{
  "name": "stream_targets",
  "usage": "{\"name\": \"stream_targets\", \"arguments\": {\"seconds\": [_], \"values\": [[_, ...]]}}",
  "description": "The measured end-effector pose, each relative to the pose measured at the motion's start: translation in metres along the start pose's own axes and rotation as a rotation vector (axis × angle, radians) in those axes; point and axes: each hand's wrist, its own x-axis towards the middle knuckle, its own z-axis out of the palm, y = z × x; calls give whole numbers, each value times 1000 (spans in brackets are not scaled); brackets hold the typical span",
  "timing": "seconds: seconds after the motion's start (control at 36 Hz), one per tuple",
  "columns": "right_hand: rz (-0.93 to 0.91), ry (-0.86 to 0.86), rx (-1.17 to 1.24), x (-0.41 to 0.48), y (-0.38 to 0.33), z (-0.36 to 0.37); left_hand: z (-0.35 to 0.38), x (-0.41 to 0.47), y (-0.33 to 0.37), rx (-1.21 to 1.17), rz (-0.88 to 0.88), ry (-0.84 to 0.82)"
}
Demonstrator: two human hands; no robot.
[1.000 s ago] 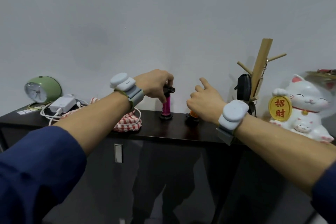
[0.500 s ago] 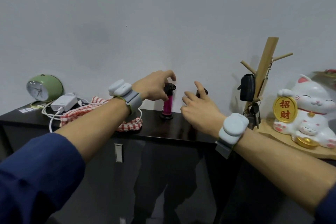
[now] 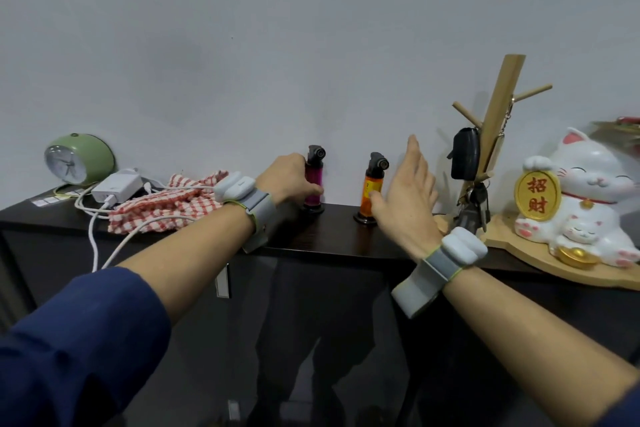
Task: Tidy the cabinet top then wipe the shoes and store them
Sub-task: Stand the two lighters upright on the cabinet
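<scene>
Dark wooden cabinet top (image 3: 339, 229) holds 2 things near the far side. Left hand (image 3: 289, 178) grips the pink plastic lighter (image 3: 316, 180). Right hand (image 3: 408, 198) is wide open, thumb just beside the orange plastic lighter (image 3: 370, 189).

The dark surface (image 3: 339, 229) runs along the wall. At its far left stands a green clock (image 3: 81, 159), with a white charger (image 3: 117, 188) just beside it. The charger's white cables (image 3: 93, 239) trail across the top and hang over the front edge. A red-checked cloth (image 3: 166, 208) lies crumpled next to the charger, with one cable across it. Near the middle a pink lighter (image 3: 317, 184) and an orange lighter (image 3: 372, 191) stand upright, apart. A wooden board (image 3: 519, 253) lies at the right end.
</scene>
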Motion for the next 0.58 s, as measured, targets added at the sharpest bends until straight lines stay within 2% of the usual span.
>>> {"name": "stream_targets", "arguments": {"seconds": [0.14,0.19,0.28,0.58], "values": [[137,-192,177,3,4,10,5,0,3,-2,-31,-24],[165,-237,150,4,5,16,10,0,3,-11,-18,2],[164,-233,67,7,8,20,15,-2,3,6,-13,38],[81,-222,57,21,18,29,16,-1,10,-101,-35,25]]}}
